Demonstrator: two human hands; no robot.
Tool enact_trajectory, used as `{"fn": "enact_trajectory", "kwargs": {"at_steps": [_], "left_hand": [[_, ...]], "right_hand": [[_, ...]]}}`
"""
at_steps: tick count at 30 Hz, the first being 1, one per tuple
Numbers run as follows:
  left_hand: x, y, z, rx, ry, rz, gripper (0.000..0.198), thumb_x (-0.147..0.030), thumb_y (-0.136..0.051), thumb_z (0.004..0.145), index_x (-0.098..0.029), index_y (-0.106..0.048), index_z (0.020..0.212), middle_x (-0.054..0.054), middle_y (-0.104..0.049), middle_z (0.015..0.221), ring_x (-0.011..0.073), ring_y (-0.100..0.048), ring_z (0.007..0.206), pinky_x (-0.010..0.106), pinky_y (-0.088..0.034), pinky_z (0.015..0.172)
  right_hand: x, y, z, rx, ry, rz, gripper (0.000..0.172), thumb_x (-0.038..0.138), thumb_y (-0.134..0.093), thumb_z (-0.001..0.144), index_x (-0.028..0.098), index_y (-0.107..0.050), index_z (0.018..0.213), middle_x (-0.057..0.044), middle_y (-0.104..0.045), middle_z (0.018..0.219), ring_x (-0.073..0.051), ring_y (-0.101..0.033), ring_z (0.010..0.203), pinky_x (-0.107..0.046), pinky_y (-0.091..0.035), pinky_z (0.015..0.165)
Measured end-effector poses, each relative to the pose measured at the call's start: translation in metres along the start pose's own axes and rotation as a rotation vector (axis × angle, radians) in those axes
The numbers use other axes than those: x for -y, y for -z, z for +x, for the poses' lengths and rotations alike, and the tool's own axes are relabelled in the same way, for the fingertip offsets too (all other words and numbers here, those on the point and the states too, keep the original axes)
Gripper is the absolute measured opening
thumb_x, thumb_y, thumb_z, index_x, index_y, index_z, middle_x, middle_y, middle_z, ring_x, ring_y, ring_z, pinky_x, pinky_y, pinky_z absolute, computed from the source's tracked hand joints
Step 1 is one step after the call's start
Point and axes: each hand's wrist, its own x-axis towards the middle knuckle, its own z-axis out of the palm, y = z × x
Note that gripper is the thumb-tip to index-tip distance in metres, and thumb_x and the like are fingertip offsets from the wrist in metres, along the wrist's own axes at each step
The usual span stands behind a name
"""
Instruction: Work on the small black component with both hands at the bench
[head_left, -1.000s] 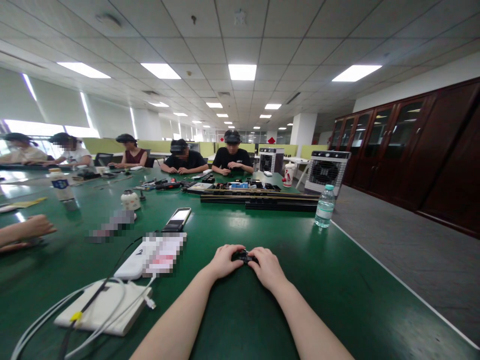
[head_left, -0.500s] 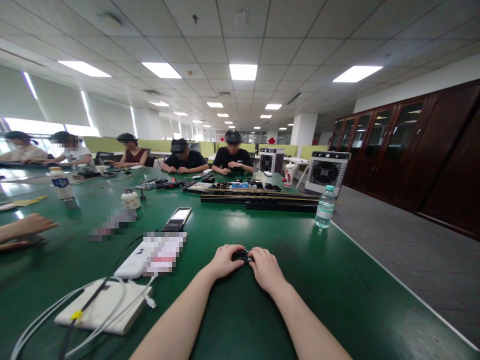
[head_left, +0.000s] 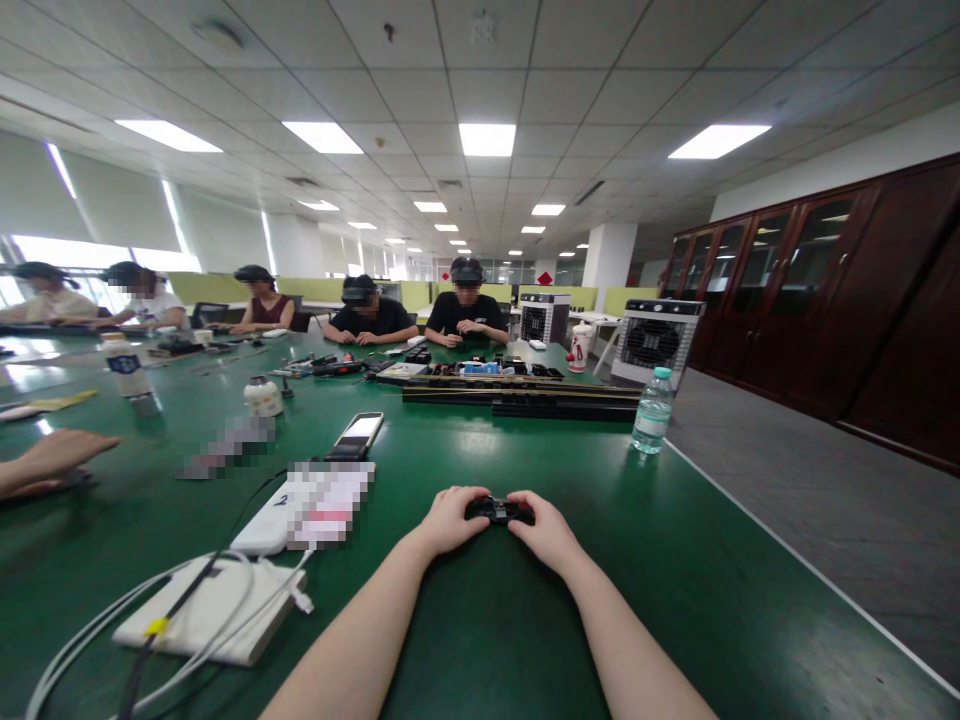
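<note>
A small black part (head_left: 499, 511) with a greyish middle lies low over the green table (head_left: 480, 620), between my two hands. Its exact kind is too small to make out. My left hand (head_left: 454, 520) grips its left end, thumb toward me and fingers curled over the far side. At the other end, my right hand (head_left: 546, 530) holds on with thumb and bent fingers. The fingers hide both ends of the part; its middle shows.
To my left are a phone (head_left: 357, 436), a white power bank (head_left: 262, 525) and a cream box (head_left: 202, 620) with cables. A water bottle (head_left: 652, 412) stands near the right edge. Black rails (head_left: 562, 408) lie ahead. Another person's hand (head_left: 56, 458) rests at far left.
My right hand has shifted slightly right, away from my left hand, uncovering more of the black part. My left hand stays nearly in place.
</note>
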Motion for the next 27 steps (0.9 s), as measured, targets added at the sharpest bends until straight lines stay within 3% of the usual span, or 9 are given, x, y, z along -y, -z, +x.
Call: {"fn": "enact_trajectory", "kwargs": {"at_steps": [18,27], "left_hand": [[-0.0016,-0.0007,0.0003,0.012,0.021,-0.004,0.049,-0.030,-0.059,0.073,-0.023,-0.053,0.120,0.004,-0.061,0.117,0.0233,-0.052,0.111,0.036,-0.036,0.099],[-0.0038,0.0009,-0.0006,0.009,0.016,-0.016,0.042,-0.029,-0.061,0.071,-0.025,-0.057,0.112,0.002,-0.063,0.112,0.0221,-0.054,0.108,0.035,-0.037,0.098]], "right_hand": [[-0.0014,0.0004,0.0000,0.004,0.005,-0.026,0.028,0.017,-0.056,0.068,0.020,-0.063,0.094,-0.005,-0.066,0.097,-0.019,-0.060,0.090,-0.033,-0.044,0.086],[0.0009,0.0018,-0.0008,-0.003,0.005,-0.030,0.027,0.017,-0.056,0.067,0.019,-0.064,0.094,-0.005,-0.066,0.096,-0.019,-0.060,0.090,-0.033,-0.045,0.085]]}}
